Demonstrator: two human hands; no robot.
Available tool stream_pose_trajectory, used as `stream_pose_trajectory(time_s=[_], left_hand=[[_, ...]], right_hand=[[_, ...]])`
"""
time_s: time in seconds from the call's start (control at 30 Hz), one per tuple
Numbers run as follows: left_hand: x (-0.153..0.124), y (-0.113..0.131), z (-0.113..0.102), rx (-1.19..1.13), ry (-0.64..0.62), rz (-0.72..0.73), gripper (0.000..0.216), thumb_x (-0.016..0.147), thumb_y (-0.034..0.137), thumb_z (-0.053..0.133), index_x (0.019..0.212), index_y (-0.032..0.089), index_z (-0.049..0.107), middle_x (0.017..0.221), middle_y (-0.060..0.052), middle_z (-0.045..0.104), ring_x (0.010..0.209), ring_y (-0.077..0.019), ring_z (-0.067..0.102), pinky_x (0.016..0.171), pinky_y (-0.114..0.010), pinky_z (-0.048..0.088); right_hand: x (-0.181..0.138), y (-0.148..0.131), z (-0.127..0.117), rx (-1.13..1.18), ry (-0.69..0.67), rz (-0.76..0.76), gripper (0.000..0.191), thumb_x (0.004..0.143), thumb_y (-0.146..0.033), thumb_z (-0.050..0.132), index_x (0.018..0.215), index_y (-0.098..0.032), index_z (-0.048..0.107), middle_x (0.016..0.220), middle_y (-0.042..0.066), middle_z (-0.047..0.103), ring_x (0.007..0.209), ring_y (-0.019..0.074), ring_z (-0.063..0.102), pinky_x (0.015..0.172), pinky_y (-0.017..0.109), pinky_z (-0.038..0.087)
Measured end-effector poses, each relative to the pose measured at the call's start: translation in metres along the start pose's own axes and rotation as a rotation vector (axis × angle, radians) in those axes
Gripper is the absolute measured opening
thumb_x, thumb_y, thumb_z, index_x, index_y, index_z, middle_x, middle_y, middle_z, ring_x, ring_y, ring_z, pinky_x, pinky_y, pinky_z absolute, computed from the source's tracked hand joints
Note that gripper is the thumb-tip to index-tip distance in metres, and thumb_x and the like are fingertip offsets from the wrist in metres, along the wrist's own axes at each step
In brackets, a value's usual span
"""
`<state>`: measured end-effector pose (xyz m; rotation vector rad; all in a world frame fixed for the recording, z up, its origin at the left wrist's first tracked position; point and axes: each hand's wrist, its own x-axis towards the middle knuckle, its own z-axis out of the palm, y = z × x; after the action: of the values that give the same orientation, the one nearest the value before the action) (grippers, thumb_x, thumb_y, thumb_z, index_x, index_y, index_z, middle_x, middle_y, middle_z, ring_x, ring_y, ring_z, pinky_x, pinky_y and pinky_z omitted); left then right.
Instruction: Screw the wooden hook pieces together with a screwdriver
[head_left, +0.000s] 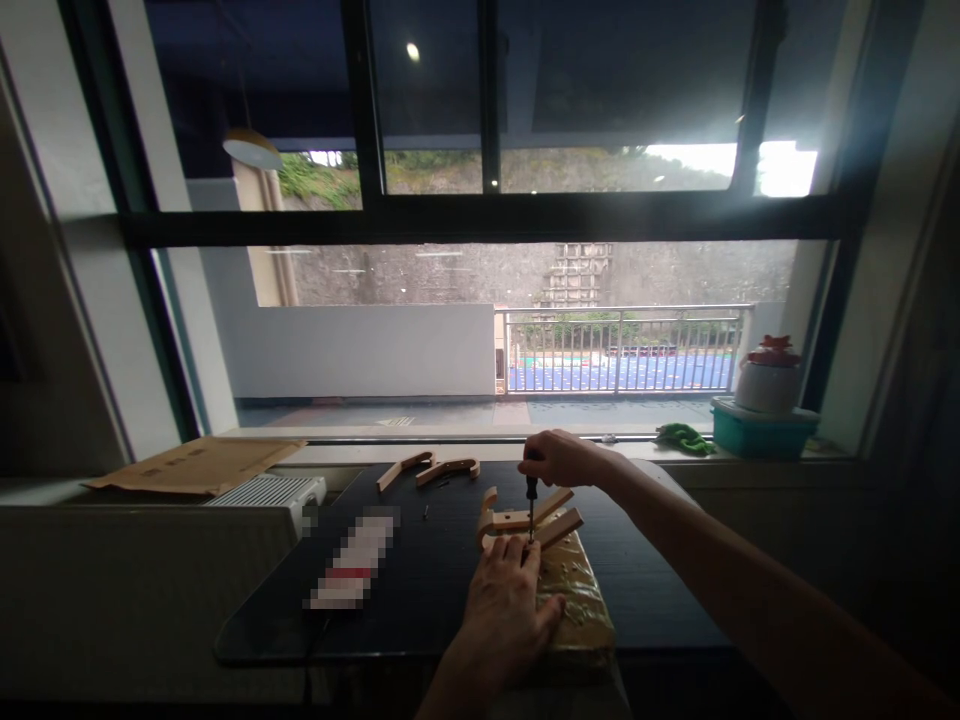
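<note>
My right hand is closed round the handle of a small screwdriver, which stands upright with its tip down on a light wooden assembly of curved and straight pieces. My left hand lies flat with fingers stretched out, pressing on the near end of the wooden assembly and on a yellowish wrapped block under it. All of this rests on a dark tabletop.
Two loose curved wooden pieces lie at the table's far edge, with a small screw nearby. A blurred flat object lies left of my hands. A cardboard sheet, a white radiator, a teal box line the windowsill.
</note>
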<state>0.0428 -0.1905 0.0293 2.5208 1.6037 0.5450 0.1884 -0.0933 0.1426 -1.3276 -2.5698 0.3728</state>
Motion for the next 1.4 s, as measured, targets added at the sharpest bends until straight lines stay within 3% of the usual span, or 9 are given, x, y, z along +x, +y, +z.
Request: stream_pose_trajectory(time_s=[0.27, 0.53, 0.67, 0.77, 0.87, 1.13, 1.4], left_hand=[[0.001, -0.002, 0.002, -0.004, 0.007, -0.003, 0.061, 0.084, 0.050, 0.045, 0.132, 0.014, 0.050, 0.131, -0.011, 0.050, 0.124, -0.0290, 0.037, 0.109, -0.038, 0.019], [0.001, -0.001, 0.000, -0.005, 0.013, 0.002, 0.060, 0.084, 0.049, 0.045, 0.132, 0.014, 0.050, 0.130, -0.010, 0.050, 0.124, -0.0276, 0.038, 0.110, -0.037, 0.018], [0.000, -0.002, 0.002, -0.002, 0.011, 0.002, 0.060, 0.084, 0.048, 0.046, 0.132, 0.014, 0.050, 0.129, -0.010, 0.051, 0.123, -0.0280, 0.038, 0.109, -0.037, 0.019], [0.000, -0.003, 0.002, -0.004, 0.010, 0.000, 0.061, 0.084, 0.050, 0.045, 0.133, 0.014, 0.049, 0.130, -0.010, 0.050, 0.123, -0.0279, 0.038, 0.109, -0.036, 0.020], [0.001, -0.003, 0.002, -0.007, 0.009, -0.002, 0.061, 0.084, 0.050, 0.044, 0.134, 0.014, 0.049, 0.131, -0.011, 0.050, 0.124, -0.0279, 0.037, 0.108, -0.036, 0.020], [0.000, -0.001, 0.000, -0.010, 0.004, -0.006, 0.062, 0.083, 0.050, 0.044, 0.133, 0.013, 0.050, 0.131, -0.011, 0.050, 0.124, -0.0283, 0.038, 0.109, -0.037, 0.019], [0.000, -0.002, 0.002, -0.009, 0.008, -0.003, 0.060, 0.084, 0.049, 0.044, 0.132, 0.014, 0.050, 0.128, -0.011, 0.051, 0.122, -0.0289, 0.039, 0.108, -0.037, 0.021]], right_hand=[[-0.007, 0.000, -0.010, 0.004, 0.000, -0.074, 0.023, 0.085, -0.030, 0.054, 0.099, -0.018, 0.067, 0.088, 0.004, 0.068, 0.063, 0.0100, 0.056, 0.054, 0.021, 0.041], [-0.002, 0.005, -0.003, 0.043, -0.007, -0.048, 0.031, 0.089, -0.038, 0.049, 0.092, -0.012, 0.066, 0.070, 0.003, 0.066, 0.056, 0.0096, 0.058, 0.054, 0.022, 0.044], [-0.002, 0.004, -0.004, 0.029, 0.002, -0.045, 0.035, 0.086, -0.044, 0.053, 0.094, -0.013, 0.066, 0.077, 0.005, 0.067, 0.057, 0.0103, 0.057, 0.051, 0.023, 0.042], [-0.006, 0.003, -0.008, 0.019, 0.007, -0.067, 0.027, 0.085, -0.037, 0.055, 0.095, -0.016, 0.068, 0.084, 0.004, 0.067, 0.062, 0.0104, 0.056, 0.053, 0.022, 0.041], [-0.008, 0.004, -0.010, 0.034, -0.008, -0.085, 0.022, 0.085, -0.031, 0.055, 0.096, -0.016, 0.067, 0.081, 0.003, 0.067, 0.062, 0.0097, 0.057, 0.055, 0.022, 0.042], [0.000, 0.007, 0.000, 0.046, 0.017, -0.034, 0.032, 0.090, -0.039, 0.049, 0.093, -0.012, 0.066, 0.069, 0.003, 0.066, 0.055, 0.0099, 0.057, 0.053, 0.022, 0.044], [-0.006, 0.004, -0.009, 0.034, 0.014, -0.076, 0.027, 0.086, -0.037, 0.055, 0.096, -0.016, 0.068, 0.083, 0.004, 0.068, 0.063, 0.0108, 0.057, 0.054, 0.022, 0.042]])
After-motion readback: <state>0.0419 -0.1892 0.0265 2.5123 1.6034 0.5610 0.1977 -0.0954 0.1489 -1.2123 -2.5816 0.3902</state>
